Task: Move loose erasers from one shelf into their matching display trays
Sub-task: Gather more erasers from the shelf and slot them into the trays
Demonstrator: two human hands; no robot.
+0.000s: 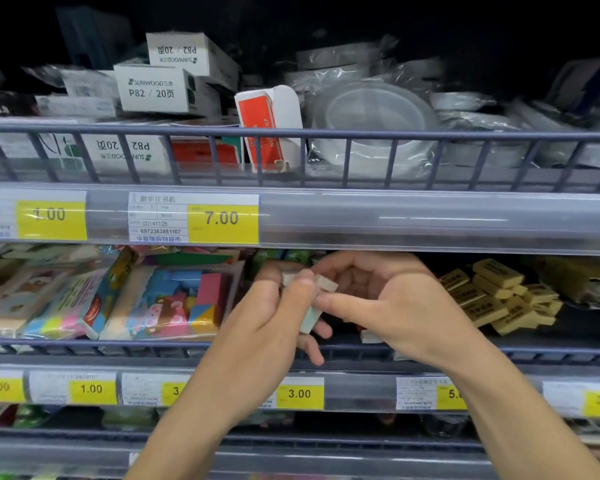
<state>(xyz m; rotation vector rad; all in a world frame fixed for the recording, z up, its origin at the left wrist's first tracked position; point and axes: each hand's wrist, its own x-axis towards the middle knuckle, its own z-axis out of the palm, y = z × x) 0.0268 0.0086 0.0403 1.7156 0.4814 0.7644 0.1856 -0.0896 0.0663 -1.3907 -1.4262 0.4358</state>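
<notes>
Left hand point(274, 306) fingers grip pale rectangular erasers point(309, 318), long axis near upright, above grey wire shelf point(84, 344); right hand point(392, 299) thumb and forefinger pinch their top end. Yellow eraser pile point(499, 299) lies rightward.

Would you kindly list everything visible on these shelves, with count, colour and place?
white erasers: at least two, white, held between both hands at the middle shelf
loose eraser: one, white, middle shelf, under the right hand
yellow erasers: a pile, yellow, middle shelf, right
colourful packets: several, multicoloured, middle shelf, left
white boxes: three, white, top shelf, left
red-and-white box: one, top shelf, centre
clear-wrapped packs: several, transparent, top shelf, right
price tags: several, yellow, on the shelf rails
left hand: one, fingers grip the white erasers
right hand: one, fingers pinch a white eraser
</notes>
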